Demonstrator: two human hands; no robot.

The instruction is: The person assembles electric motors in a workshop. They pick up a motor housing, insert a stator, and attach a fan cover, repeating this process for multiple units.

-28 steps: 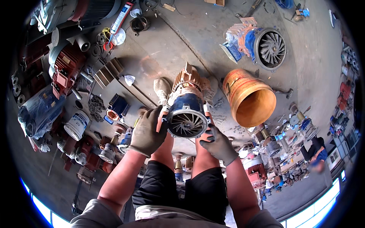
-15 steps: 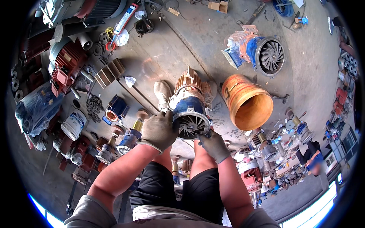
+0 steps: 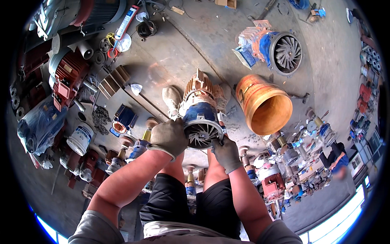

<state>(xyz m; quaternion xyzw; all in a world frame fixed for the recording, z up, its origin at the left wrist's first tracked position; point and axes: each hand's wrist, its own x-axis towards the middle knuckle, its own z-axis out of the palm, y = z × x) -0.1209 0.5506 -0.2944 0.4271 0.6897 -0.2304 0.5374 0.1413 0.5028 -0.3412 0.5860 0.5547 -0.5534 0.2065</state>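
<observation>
An electric motor (image 3: 199,105) with a finned orange body and a blue end stands upright on the concrete floor between my shoes. A pale ribbed fan (image 3: 202,134) faces up on its top. My gloved left hand (image 3: 170,137) grips the blue end cover on its left side. On the right side, my gloved right hand (image 3: 226,152) holds the rim of the same cover. My bare knees are just below the motor.
An orange bucket (image 3: 265,106) lies on its side to the right. A blue and orange motor (image 3: 273,46) lies farther back. Motors, pump parts and a white tub (image 3: 80,139) crowd the left. More small motors (image 3: 271,179) and a seated person (image 3: 336,159) are at the right.
My view has tilted so the motor sits lower and more central. My left hand slid further over the blue end cover; the right hand stayed at its lower right rim.
</observation>
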